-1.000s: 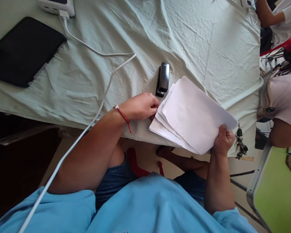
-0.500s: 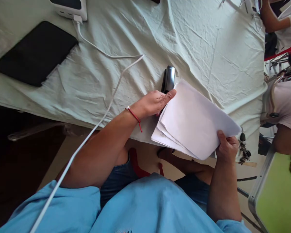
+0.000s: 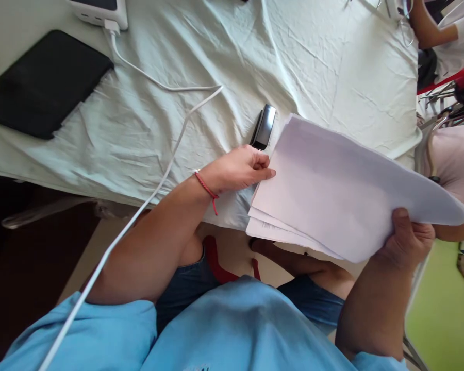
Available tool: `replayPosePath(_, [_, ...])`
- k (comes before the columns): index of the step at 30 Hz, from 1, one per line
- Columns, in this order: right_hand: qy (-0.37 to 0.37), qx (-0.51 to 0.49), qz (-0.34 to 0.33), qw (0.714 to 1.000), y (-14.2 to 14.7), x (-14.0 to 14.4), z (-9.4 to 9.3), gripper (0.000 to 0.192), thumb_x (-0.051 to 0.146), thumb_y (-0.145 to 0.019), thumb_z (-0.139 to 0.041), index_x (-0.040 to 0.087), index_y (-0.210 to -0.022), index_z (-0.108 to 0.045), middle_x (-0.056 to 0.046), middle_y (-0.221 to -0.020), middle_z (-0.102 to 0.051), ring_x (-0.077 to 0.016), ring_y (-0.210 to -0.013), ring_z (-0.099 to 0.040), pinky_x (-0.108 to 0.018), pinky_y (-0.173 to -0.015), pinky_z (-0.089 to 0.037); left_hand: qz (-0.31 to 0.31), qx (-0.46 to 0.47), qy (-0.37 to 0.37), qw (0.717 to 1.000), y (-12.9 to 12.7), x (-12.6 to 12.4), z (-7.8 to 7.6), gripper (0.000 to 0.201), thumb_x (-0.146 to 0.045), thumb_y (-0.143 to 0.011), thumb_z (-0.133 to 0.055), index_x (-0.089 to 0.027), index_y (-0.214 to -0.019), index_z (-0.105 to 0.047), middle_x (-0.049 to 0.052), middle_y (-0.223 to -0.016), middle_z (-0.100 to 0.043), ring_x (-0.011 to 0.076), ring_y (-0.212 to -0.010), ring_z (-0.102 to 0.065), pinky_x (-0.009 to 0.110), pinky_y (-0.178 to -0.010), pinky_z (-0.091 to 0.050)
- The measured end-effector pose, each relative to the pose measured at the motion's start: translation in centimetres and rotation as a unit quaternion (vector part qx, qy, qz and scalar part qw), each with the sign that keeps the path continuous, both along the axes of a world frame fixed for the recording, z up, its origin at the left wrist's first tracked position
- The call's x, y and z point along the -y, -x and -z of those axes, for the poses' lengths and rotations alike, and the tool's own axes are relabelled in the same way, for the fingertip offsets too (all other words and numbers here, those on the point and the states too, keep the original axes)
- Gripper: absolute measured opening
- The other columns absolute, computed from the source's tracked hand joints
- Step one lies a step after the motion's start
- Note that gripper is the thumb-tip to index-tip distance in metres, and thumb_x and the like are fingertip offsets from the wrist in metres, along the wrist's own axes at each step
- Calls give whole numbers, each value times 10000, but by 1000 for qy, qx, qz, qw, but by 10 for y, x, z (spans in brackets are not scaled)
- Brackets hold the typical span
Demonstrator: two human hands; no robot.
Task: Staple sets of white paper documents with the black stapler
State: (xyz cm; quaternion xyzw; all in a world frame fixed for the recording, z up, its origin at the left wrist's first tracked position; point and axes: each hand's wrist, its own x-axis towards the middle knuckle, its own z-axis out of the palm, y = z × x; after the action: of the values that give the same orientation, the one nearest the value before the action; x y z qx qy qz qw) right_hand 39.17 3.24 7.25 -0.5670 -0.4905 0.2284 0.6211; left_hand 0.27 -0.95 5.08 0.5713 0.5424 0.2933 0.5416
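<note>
A sheaf of white paper sheets point(image 3: 328, 185) is held at a slant between my two hands, over the table's front edge. Its lower left corners are fanned out, and a little print shows on one lower sheet. My left hand point(image 3: 243, 167) is closed on the left edge of the sheets, thumb on top, a red cord at the wrist. Just beyond its knuckles lies a black stapler point(image 3: 265, 126), its near end close to or touching my fingers; I cannot tell which. My right hand point(image 3: 408, 239) grips the lower right edge, thumb above and fingers underneath.
A pale green cloth point(image 3: 158, 129) with wrinkles covers the table. At the left are a black tablet-like slab point(image 3: 46, 82) and a white charging device point(image 3: 100, 13). Its white cable point(image 3: 170, 159) runs over my left arm. At the right, people sit near a green surface point(image 3: 441, 309).
My right hand has moved right and toward the camera with the sheets, which look larger. My left thumb has shifted down the sheets' left edge. The stapler lies a little more tilted.
</note>
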Motion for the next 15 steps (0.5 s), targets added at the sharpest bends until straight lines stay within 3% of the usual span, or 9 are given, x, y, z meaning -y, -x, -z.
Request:
replayPosePath(5, [32, 6, 29, 999, -10, 14, 1, 451, 409, -509, -1015, 180, -855, -840, -31, -862, -790, -202, -885, -733, -437, -1155, -588, 60, -4, 11, 998, -14, -2, 1, 293, -284, -896, -663, -217, -660, -503, -31, -641, -502, 133, -622, -445, 306, -618, -345])
replayPosePath(7, [28, -10, 36, 999, -6, 15, 4, 475, 446, -522, -1025, 194, -884, -848, -11, -836, -789, -199, -895, -733, -450, -1200, -562, 56, 13, 6, 998, -16, -3, 5, 269, -257, -849, -704, -216, -674, -504, -30, -659, -539, 133, -635, -480, 300, -626, -375])
replayPosePath(11, [-52, -34, -19, 998, 12, 2, 3, 453, 474, -591, -1020, 218, -914, -830, 4, -893, -804, -217, -1006, -757, -456, -1241, -534, -63, 90, -82, 991, -10, -2, 8, 165, -235, -860, -683, -207, -763, -552, 3, -787, -631, 161, -780, -601, 305, -738, -485])
replayPosePath(15, [-100, -76, -77, 989, 27, -17, -10, 530, 488, -601, -1009, 256, -1029, -798, 5, -1004, -807, -257, -1140, -753, -508, -1195, -563, -161, 124, -226, 953, 3, 3, 2, 135, -327, -945, -689, -208, -882, -676, 44, -946, -726, 196, -920, -651, 346, -887, -528])
